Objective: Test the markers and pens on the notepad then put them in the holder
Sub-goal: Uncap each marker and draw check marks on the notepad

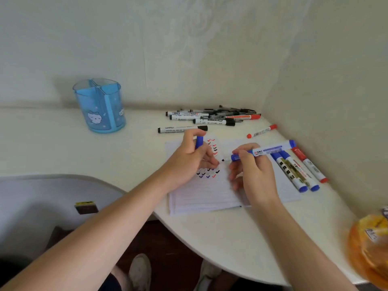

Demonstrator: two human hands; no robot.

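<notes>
Presently, at centre frame, the right hand (254,175) pinches the uncapped blue-and-white plastic marker (270,148) low on its seemingly light, stiff, slick barrel, tip near the lined white paper notepad (205,198), while the left hand (189,160) grips its blue cap (199,142).

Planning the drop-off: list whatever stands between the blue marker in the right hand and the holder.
The left hand, gripping the blue cap, sits between the blue marker in the right hand and the holder. A black-capped marker lies flat on the table near that line. Nothing else visible intervenes.
</notes>
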